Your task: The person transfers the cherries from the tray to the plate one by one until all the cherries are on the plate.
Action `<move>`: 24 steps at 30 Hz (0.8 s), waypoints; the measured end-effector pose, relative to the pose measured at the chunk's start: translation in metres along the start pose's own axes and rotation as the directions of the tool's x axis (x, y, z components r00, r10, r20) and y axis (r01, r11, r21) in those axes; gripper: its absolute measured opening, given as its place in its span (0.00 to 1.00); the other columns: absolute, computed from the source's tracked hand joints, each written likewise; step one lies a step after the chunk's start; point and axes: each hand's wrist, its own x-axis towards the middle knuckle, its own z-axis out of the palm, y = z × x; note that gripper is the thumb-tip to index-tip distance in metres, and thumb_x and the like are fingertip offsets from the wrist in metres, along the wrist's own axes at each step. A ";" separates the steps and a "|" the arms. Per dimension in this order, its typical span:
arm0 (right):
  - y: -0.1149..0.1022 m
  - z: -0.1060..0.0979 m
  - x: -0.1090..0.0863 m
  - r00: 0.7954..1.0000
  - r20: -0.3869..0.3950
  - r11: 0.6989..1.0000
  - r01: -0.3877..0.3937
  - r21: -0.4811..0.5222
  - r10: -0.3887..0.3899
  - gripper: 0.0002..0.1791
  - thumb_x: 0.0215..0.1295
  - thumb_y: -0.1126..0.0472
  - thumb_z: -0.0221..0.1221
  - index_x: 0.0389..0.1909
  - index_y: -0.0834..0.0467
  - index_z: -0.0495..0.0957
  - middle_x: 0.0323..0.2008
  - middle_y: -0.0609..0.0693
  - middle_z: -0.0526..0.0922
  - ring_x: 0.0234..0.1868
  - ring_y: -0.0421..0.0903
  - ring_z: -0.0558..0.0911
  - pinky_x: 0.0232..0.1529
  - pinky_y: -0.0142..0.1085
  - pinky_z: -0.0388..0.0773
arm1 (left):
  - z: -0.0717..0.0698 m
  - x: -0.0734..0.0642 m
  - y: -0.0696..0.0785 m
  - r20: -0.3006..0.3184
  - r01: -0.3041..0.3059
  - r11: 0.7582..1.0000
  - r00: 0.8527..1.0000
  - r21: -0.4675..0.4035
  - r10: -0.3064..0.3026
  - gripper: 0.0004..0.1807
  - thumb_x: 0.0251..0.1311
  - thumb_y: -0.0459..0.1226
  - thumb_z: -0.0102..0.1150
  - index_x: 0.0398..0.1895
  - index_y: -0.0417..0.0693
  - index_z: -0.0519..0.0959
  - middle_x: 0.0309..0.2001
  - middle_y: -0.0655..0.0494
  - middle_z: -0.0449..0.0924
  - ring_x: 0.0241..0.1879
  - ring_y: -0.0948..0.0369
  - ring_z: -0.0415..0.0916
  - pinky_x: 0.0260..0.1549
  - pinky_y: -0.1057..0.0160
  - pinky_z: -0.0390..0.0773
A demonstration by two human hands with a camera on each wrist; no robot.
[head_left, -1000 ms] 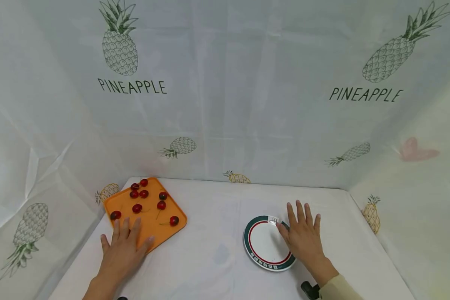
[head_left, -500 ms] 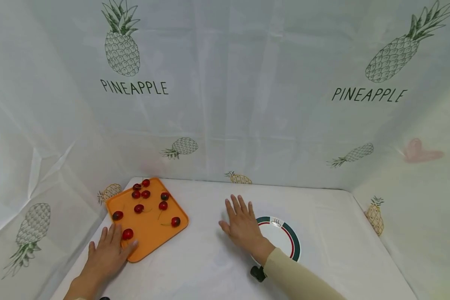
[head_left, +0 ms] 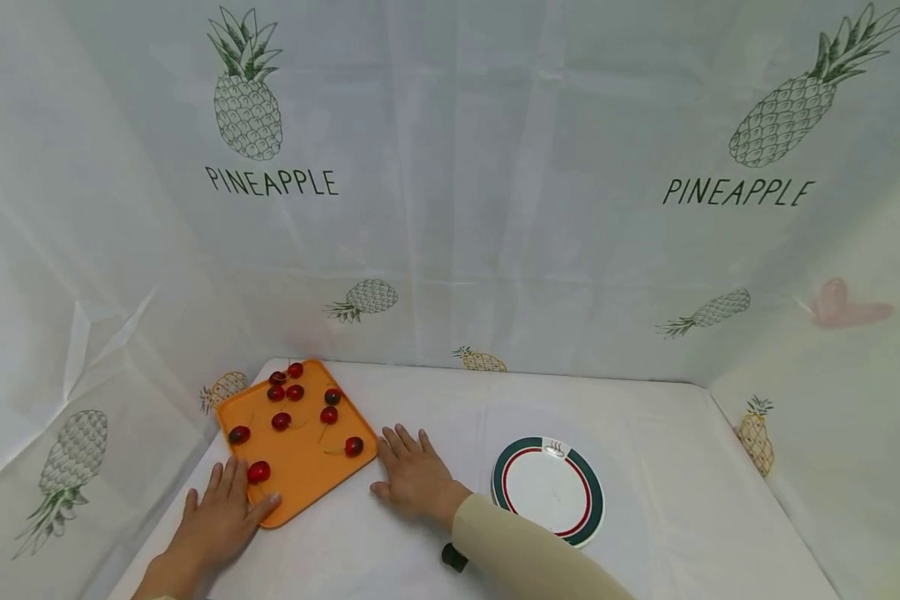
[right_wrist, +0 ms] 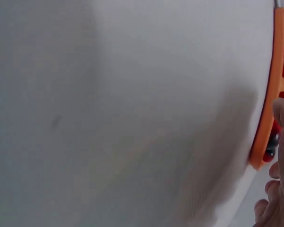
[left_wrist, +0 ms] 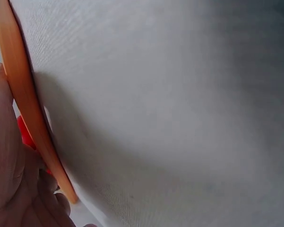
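Observation:
An orange tray (head_left: pixel 303 475) lies at the back left of the white table, turned at an angle, with several red cherries (head_left: pixel 281 422) scattered on it. My left hand (head_left: pixel 221 517) is at its near left edge, fingers extended and thumb over the near corner beside one cherry (head_left: pixel 258 472). From the right, my right hand (head_left: pixel 414 477) reaches across with straight fingers, its fingertips right at the tray's right corner. In the left wrist view the thumb (left_wrist: pixel 2 142) overlaps the tray's orange side (left_wrist: pixel 26 94). Neither hand grips a cherry.
A white plate (head_left: pixel 546 492) with a green and red rim stands right of the tray, partly behind my right sleeve (head_left: pixel 528 546). A white curtain (head_left: pixel 495 208) printed with pineapples hangs behind the table (head_left: pixel 682 467).
My right hand has moved left from over the plate to the tray's right corner, uncovering most of the plate. My left hand has drawn back left to the tray's edge, revealing a cherry.

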 end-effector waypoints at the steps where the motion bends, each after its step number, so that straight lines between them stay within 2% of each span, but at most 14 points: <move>1: -0.002 0.001 0.002 1.000 0.016 1.000 0.005 0.005 -0.005 0.42 0.80 0.31 0.43 0.85 0.49 0.52 0.86 0.44 0.49 0.86 0.46 0.48 0.82 0.52 0.51 | 0.001 0.000 0.000 0.000 0.002 1.000 1.000 0.004 -0.002 0.68 0.67 0.75 0.44 0.77 0.18 0.46 0.77 0.18 0.39 0.77 0.23 0.34 0.68 0.18 0.34; 9: -0.012 0.001 0.006 0.994 0.107 1.000 0.027 0.013 -0.028 0.43 0.79 0.29 0.40 0.85 0.46 0.51 0.86 0.40 0.48 0.86 0.42 0.47 0.83 0.50 0.49 | 0.005 0.000 0.001 -0.025 -0.011 0.997 1.000 0.070 0.012 0.68 0.67 0.75 0.42 0.75 0.15 0.48 0.76 0.15 0.43 0.76 0.21 0.39 0.69 0.20 0.43; 17: -0.010 -0.004 0.003 0.993 0.115 0.999 0.031 -0.035 -0.026 0.44 0.77 0.26 0.39 0.86 0.45 0.50 0.85 0.38 0.48 0.86 0.41 0.47 0.83 0.51 0.48 | 0.006 -0.004 0.006 -0.019 -0.019 0.996 1.000 0.087 0.020 0.68 0.68 0.75 0.41 0.75 0.14 0.48 0.75 0.14 0.42 0.76 0.21 0.40 0.68 0.20 0.46; 24: -0.004 -0.005 -0.001 0.992 0.123 0.998 0.031 -0.056 -0.024 0.44 0.77 0.26 0.38 0.86 0.44 0.50 0.85 0.38 0.48 0.86 0.42 0.47 0.83 0.52 0.48 | 0.006 -0.014 0.012 -0.015 -0.059 0.996 0.998 0.068 0.060 0.67 0.68 0.75 0.42 0.74 0.14 0.50 0.76 0.15 0.44 0.75 0.20 0.41 0.66 0.18 0.48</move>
